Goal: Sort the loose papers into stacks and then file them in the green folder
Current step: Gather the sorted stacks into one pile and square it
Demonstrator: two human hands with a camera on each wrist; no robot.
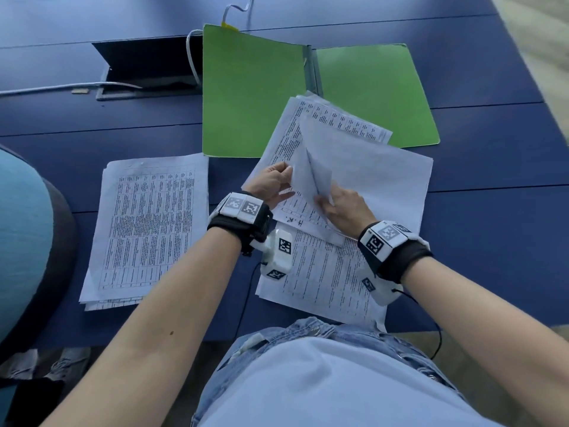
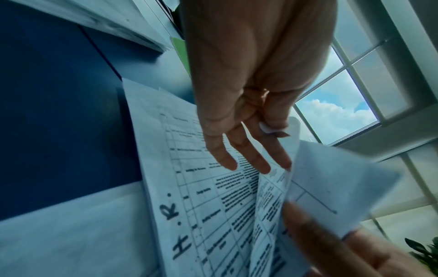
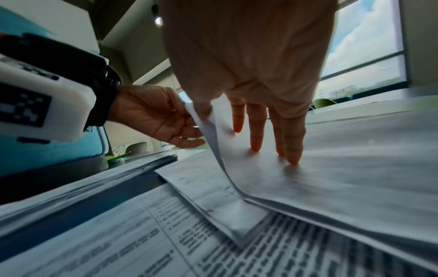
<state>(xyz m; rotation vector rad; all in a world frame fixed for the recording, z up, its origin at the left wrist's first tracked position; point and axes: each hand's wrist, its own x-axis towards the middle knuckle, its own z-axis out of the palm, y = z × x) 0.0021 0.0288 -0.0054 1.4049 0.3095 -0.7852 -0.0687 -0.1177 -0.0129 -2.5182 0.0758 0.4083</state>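
The green folder [image 1: 255, 94] lies open at the back of the blue table [image 1: 492, 211]. In front of it a loose pile of printed papers [image 1: 378, 177] overlaps its lower edge. My left hand [image 1: 288, 180] pinches the raised corner of a sheet [image 2: 272, 129] between thumb and forefinger, its other fingers straight. Under that lifted part shows a table sheet marked "H.R." [image 2: 173, 230]. My right hand [image 1: 326, 200] lies on the blank backs of the turned sheets [image 3: 331, 168], fingers [image 3: 255, 131] straight and pressing down. A sorted stack [image 1: 147, 229] sits at the left, another [image 1: 323, 278] near my body.
An open cable hatch [image 1: 147, 66] with a white cable [image 1: 192, 57] is set in the table left of the folder. A teal chair [image 1: 21, 235] stands at the far left. The table's front edge runs just before my waist.
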